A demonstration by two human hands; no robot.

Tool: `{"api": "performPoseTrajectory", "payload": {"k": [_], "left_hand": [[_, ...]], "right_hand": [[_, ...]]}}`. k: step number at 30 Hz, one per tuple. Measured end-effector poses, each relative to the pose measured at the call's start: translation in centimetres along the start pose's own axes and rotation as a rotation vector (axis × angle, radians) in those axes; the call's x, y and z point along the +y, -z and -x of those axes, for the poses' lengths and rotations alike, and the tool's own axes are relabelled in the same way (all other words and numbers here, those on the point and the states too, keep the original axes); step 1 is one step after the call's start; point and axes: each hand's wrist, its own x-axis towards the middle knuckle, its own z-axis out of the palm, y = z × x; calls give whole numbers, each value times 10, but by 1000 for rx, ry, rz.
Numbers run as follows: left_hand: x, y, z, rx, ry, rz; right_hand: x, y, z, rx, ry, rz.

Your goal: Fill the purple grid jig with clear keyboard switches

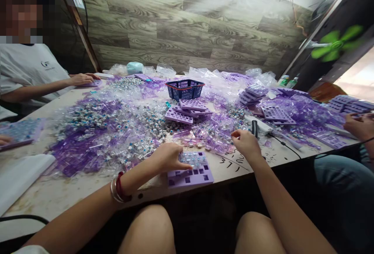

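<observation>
On the table edge in front of me lies a light purple plastic tray with square openings; clear block-like pieces fill its back part. My left hand is closed at the tray's left side, its thumb laid across the clear pieces and its other fingers mostly hidden. To the right, my right hand hovers over the table with its fingers curled together; whatever they pinch is too small to make out. A black handle-like thing stands just behind that hand.
A heap of small white-and-blue parts and purple clear pieces spreads over the table. Behind my tray are stacked purple trays and a dark blue basket. One co-worker's hands work at left, another's hand at right. A cable crosses the right side.
</observation>
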Motion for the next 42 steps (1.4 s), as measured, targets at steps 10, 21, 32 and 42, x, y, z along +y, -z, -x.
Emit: {"api": "performPoseTrajectory", "payload": {"k": [10, 21, 32, 42], "left_hand": [[-5, -6, -3, 137, 86, 308], [-10, -10, -10, 197, 255, 928], [-11, -16, -9, 316, 176, 1068], [-22, -16, -12, 511, 192, 1005]], "right_hand": [[26, -13, -10, -88, -29, 62], [34, -26, -10, -56, -9, 20], [-59, -6, 37, 7, 396, -489], [-101, -23, 77, -363, 779, -228]]}}
